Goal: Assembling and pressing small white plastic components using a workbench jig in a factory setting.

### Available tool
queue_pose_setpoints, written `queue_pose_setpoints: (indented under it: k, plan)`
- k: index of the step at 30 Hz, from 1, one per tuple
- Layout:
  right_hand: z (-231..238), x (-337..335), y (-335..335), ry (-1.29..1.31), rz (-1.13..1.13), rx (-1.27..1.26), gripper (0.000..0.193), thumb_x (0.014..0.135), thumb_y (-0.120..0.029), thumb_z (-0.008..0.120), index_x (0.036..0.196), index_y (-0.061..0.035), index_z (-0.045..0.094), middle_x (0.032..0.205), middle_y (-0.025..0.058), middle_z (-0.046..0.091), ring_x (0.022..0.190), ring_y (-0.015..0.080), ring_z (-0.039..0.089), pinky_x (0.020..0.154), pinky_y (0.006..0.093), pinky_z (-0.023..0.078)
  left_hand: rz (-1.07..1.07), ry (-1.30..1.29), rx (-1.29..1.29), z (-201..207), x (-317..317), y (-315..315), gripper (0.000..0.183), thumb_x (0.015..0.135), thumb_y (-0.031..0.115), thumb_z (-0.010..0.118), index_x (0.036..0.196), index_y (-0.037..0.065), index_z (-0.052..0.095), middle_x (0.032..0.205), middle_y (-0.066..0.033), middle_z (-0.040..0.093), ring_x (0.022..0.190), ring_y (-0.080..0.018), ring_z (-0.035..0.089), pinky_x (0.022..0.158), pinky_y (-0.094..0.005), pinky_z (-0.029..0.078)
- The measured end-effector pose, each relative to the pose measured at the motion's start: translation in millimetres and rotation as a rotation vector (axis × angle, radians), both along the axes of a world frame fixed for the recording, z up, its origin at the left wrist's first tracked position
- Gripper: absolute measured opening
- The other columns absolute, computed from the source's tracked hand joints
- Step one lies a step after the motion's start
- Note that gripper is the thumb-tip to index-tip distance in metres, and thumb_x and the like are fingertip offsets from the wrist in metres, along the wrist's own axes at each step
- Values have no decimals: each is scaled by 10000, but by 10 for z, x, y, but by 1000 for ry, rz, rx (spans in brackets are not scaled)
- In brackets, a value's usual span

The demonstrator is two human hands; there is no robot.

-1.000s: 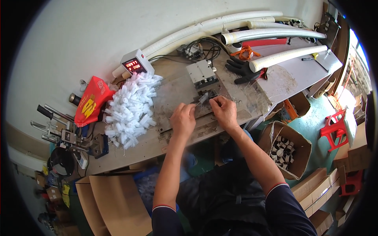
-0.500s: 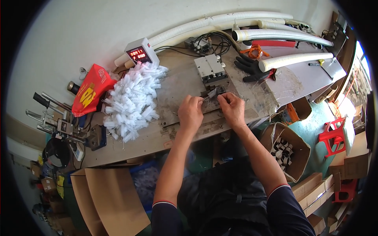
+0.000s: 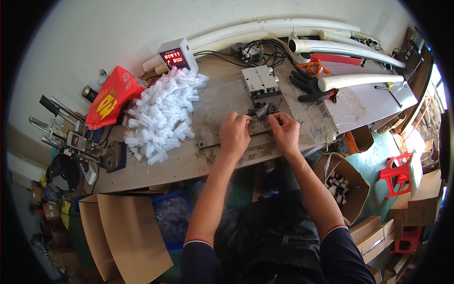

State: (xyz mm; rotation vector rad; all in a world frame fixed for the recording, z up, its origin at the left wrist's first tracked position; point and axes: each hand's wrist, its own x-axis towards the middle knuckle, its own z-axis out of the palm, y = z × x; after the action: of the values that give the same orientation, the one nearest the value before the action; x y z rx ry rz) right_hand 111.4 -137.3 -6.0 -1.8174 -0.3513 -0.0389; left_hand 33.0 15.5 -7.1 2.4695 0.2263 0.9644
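Observation:
A small whitish coiled piece [image 3: 260, 111] lies slanted at the front of a metal fixture, below a grey box-shaped head [image 3: 260, 81]. To its left, my left hand [image 3: 235, 133] is closed in a pinch, its fingertips close to the coil's end. My right hand [image 3: 285, 132] pinches on the other side, beside a dark round part [image 3: 273, 109] of the fixture. Whatever sits between the fingertips of either hand is too small to make out. Many similar translucent white coiled pieces [image 3: 163, 113] are heaped on the workbench [image 3: 215, 102] to the left.
Behind the heap stand a counter box with red digits [image 3: 178, 56] and a red bag [image 3: 113, 99]. A lever press [image 3: 78, 142] is at far left. White hoses [image 3: 347, 46] and a black glove [image 3: 305, 85] lie at back right. Cartons [image 3: 347, 189] stand below the bench.
The whole view has shifted slightly. Both hands stay pinched at the fixture, and the right fingertips have opened a little from the coiled piece's side. The counter's display looks the same.

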Motion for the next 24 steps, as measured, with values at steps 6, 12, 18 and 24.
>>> queue_pose_setpoints:
  k: [6,12,18,24]
  plan:
    - [11,-5,-7,9,15,-1,222,918,-227,708,925,-8,740,650,86,661,603,143,613,634,322,497,-26,10,-18,14,-14,21,81,897,38,685,950,91,715,863,-90,602,855,-320,635,741,-425,512]
    - [26,-14,-4,7,14,1,220,928,-202,696,922,15,731,661,51,651,631,99,585,627,290,476,-24,12,-21,26,-6,11,86,898,33,681,952,90,715,863,-87,602,855,-318,637,741,-421,514]
    - [42,-22,-9,13,5,0,225,921,-224,706,932,-2,739,660,84,666,623,139,619,644,319,500,-17,8,-3,5,13,12,74,895,33,682,944,83,705,866,-87,607,860,-320,640,746,-422,516]
    - [24,-17,-1,0,-1,-14,223,917,-227,712,940,-8,745,676,101,679,634,146,638,653,321,506,-49,-11,9,1,92,-18,50,884,31,683,910,59,651,893,-107,599,868,-341,632,737,-443,521]
